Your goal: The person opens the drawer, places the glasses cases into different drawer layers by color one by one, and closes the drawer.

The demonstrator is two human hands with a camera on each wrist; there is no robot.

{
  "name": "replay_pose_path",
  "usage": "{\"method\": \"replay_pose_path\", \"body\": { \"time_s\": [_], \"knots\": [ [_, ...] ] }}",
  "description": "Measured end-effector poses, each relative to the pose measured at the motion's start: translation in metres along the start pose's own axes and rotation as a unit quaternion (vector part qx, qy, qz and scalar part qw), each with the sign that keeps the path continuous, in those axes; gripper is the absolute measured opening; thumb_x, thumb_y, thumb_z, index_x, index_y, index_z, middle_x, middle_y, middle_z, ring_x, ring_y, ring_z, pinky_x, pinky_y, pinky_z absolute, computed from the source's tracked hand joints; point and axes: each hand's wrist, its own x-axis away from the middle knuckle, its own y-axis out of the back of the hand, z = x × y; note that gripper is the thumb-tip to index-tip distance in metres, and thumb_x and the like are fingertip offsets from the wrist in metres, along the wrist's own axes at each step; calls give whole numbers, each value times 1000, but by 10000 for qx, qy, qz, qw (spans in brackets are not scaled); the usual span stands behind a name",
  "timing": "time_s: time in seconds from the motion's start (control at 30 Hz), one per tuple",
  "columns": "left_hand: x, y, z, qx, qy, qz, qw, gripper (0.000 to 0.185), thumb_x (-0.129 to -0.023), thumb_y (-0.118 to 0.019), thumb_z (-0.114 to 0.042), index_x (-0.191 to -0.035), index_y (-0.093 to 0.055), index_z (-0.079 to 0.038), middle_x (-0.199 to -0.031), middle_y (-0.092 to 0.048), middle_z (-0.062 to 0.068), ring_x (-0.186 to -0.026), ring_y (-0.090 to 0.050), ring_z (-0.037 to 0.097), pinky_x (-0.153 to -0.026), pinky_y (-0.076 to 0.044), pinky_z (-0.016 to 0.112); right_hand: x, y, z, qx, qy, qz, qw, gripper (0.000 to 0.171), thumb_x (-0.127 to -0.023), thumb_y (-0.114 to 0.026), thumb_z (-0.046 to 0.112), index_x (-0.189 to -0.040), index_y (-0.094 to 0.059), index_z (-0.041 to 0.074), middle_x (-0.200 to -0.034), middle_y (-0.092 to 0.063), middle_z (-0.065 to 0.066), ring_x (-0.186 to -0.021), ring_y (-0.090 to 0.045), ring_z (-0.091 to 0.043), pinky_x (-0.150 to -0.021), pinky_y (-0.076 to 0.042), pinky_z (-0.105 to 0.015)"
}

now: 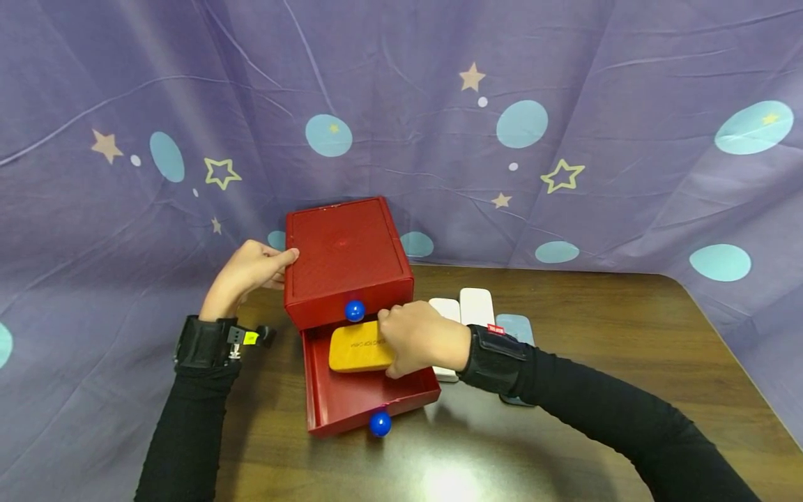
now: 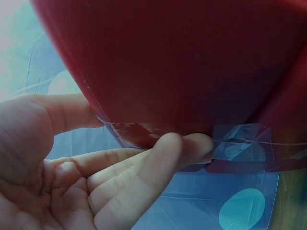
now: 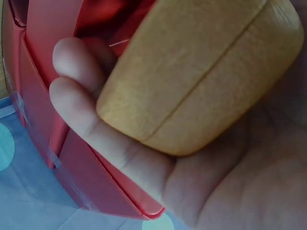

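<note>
A red drawer box (image 1: 345, 251) stands on the table, its lower drawer (image 1: 339, 411) pulled out toward me. My left hand (image 1: 254, 268) grips the box at its left side. In the left wrist view, the thumb and fingers (image 2: 144, 177) hold an edge of the red box (image 2: 158, 62). Over the open drawer, my right hand (image 1: 423, 338) holds the right end of a yellow glasses case (image 1: 357, 347). The right wrist view shows this case (image 3: 196, 81) and its seam close up, with fingers (image 3: 76, 103) curled round one end. Whether the case touches the drawer floor I cannot tell.
Blue ball knobs sit on the upper drawer front (image 1: 355, 311) and the lower drawer front (image 1: 380, 423). Right of the box lie white cases (image 1: 477, 307) and a pale blue case (image 1: 516, 326), partly behind my right wrist. A purple patterned curtain (image 1: 401, 139) hangs behind the wooden table (image 1: 615, 335).
</note>
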Motion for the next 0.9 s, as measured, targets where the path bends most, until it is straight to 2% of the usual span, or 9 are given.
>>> {"method": "replay_pose_path", "body": {
  "time_s": [0.17, 0.43, 0.9],
  "knots": [
    [-2, 0, 2, 71, -73, 24, 9999, 56, -103, -56, -37, -128, -64, 13, -125, -67, 26, -79, -72, 6, -75, -64, 25, -2, -1, 1, 6, 28, -34, 10000, 61, -75, -84, 56, -107, -64, 8, -92, -68, -2, -84, -67, -18, -74, -61, -34],
    [-1, -1, 1, 77, -79, -1, 9999, 55, -103, -57, -36, -126, -64, 13, -126, -66, 30, -76, -71, 5, -78, -65, 31, -4, 1, 3, 94, 98, -37, 9999, 60, -74, -85, 55, -107, -65, 9, -92, -68, -1, -84, -66, -16, -72, -61, -33],
    [-1, -1, -1, 79, -42, -43, 10000, 55, -102, -60, -35, -126, -64, 14, -111, -73, 21, -75, -71, 6, -75, -65, 29, -11, 0, 14, 166, 165, 159, 9996, 57, -74, -85, 55, -108, -66, 13, -94, -68, 3, -82, -63, -13, -70, -59, -30]
  ]
}}
